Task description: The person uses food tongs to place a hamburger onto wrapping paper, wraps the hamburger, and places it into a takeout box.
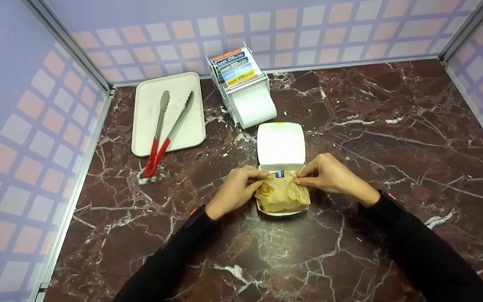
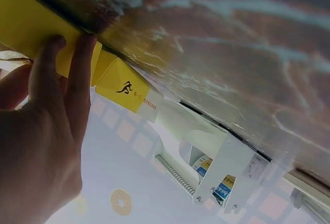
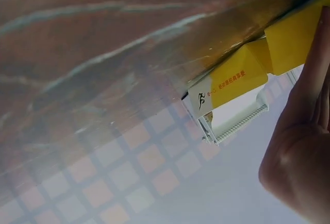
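Note:
A burger in tan wrapping paper (image 1: 283, 197) sits in the base of an open clamshell box. The box's white-lined lid (image 1: 281, 142) is folded back, away from the person. A small blue sticker (image 1: 280, 174) is on the paper's far edge. My left hand (image 1: 237, 186) pinches the wrapper's left side between thumb and forefinger; in the left wrist view, other fingers (image 2: 77, 80) rest along the yellow box wall (image 2: 31, 20). On the opposite side, my right hand (image 1: 331, 174) pinches the wrapper's right corner. Its fingertips are largely cut off in the right wrist view.
Behind the box stands a white dispenser (image 1: 252, 102) with a row of coloured label rolls. Red-handled tongs (image 1: 157, 151) lie partly on a white tray (image 1: 141, 113) at the back left. Tiled-pattern panels (image 1: 308, 25) enclose the dark marble table (image 1: 392, 159).

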`<act>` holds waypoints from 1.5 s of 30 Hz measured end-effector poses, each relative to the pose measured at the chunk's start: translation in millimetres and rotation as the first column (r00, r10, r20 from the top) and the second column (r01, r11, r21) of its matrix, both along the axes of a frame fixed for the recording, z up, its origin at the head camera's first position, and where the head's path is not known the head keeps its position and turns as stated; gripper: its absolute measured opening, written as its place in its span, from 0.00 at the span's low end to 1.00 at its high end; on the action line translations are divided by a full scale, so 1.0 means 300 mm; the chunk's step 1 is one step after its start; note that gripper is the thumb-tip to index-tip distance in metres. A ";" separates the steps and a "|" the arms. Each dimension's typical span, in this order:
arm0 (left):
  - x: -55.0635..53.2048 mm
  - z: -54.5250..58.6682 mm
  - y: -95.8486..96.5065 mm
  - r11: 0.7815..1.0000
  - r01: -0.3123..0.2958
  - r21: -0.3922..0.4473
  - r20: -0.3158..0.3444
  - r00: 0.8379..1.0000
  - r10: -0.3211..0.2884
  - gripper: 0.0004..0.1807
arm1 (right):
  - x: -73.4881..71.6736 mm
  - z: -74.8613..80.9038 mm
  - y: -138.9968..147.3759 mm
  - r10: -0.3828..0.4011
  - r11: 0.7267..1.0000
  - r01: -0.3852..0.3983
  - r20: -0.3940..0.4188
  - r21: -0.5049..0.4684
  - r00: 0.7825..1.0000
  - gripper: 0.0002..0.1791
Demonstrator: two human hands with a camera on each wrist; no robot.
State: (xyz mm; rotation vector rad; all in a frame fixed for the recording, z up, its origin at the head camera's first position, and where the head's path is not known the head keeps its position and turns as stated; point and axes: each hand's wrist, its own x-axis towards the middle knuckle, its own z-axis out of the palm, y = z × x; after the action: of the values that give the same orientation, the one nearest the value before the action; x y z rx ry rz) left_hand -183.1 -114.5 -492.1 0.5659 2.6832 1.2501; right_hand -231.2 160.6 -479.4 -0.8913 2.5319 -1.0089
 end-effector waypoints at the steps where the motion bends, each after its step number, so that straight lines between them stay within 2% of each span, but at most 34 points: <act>1: -0.001 0.000 0.003 1.000 -0.011 0.006 -0.009 1.000 0.011 0.15 | -0.001 0.000 0.001 -0.007 1.000 0.007 0.003 -0.004 1.000 0.06; 4: -0.002 -0.005 0.014 0.998 -0.063 0.021 -0.049 0.997 0.064 0.14 | -0.005 -0.002 0.004 -0.037 0.999 0.038 0.023 -0.030 0.999 0.05; 7: 0.002 -0.010 0.024 0.992 -0.126 0.024 -0.099 0.987 0.128 0.13 | -0.007 -0.008 0.006 -0.073 0.996 0.074 0.021 -0.056 0.997 0.06; 11: 0.020 -0.013 0.037 0.975 -0.214 -0.063 -0.205 0.959 0.197 0.09 | -0.007 -0.015 0.007 -0.142 0.987 0.142 0.007 -0.071 0.990 0.09; 14: 0.036 -0.015 0.051 0.957 -0.268 -0.114 -0.281 0.932 0.228 0.07 | -0.009 -0.014 0.004 -0.207 0.975 0.210 0.050 -0.070 0.977 0.14; 16: 0.039 -0.015 0.057 0.954 -0.283 -0.102 -0.300 0.923 0.242 0.07 | -0.010 -0.009 0.003 -0.236 0.969 0.241 0.081 -0.058 0.968 0.17; 18: 0.035 -0.014 0.066 0.955 -0.285 -0.084 -0.277 0.927 0.253 0.10 | -0.014 -0.002 0.004 -0.247 0.968 0.250 0.081 -0.028 0.966 0.21; 20: 0.031 -0.015 0.074 0.958 -0.274 -0.082 -0.219 0.943 0.251 0.15 | -0.020 0.002 0.008 -0.243 0.970 0.244 0.073 -0.013 0.967 0.25; 22: 0.029 -0.015 0.083 0.959 -0.263 -0.105 -0.160 0.956 0.245 0.24 | -0.026 0.002 0.011 -0.233 0.972 0.235 0.076 -0.024 0.970 0.29; 26: 0.037 -0.019 0.099 0.954 -0.252 -0.165 -0.082 0.967 0.241 0.42 | -0.028 -0.008 0.006 -0.207 0.965 0.224 0.124 -0.134 0.970 0.46; 29: 0.043 -0.023 0.110 0.946 -0.256 -0.197 -0.062 0.967 0.249 0.46 | -0.017 -0.011 0.001 -0.200 0.956 0.225 0.140 -0.190 0.970 0.60; 32: 0.049 -0.028 0.118 0.943 -0.259 -0.209 -0.065 0.966 0.251 0.46 | -0.001 -0.008 -0.001 -0.221 0.954 0.239 0.112 -0.181 0.969 0.68; 37: 0.053 -0.045 0.116 0.944 -0.288 -0.160 -0.141 0.953 0.267 0.49 | 0.027 0.000 -0.009 -0.267 0.947 0.277 0.082 -0.164 0.960 0.73; 39: 0.057 -0.053 0.110 0.943 -0.304 -0.135 -0.189 0.942 0.277 0.50 | 0.039 -0.003 -0.014 -0.275 0.946 0.277 0.036 -0.168 0.961 0.70; 42: 0.063 -0.064 0.102 0.941 -0.318 -0.119 -0.286 0.918 0.275 0.49 | 0.066 -0.015 -0.021 -0.277 0.953 0.264 -0.075 -0.147 0.958 0.60; 45: 0.069 -0.068 0.094 0.947 -0.303 -0.109 -0.340 0.906 0.251 0.41 | 0.098 -0.029 -0.029 -0.271 0.962 0.258 -0.194 -0.092 0.943 0.49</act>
State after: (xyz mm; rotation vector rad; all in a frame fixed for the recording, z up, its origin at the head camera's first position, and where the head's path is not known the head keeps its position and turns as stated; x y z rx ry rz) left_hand -162.3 -86.3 -512.4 0.4048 3.2000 1.0628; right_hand -201.9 151.9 -488.0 -0.7163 2.8678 -1.1352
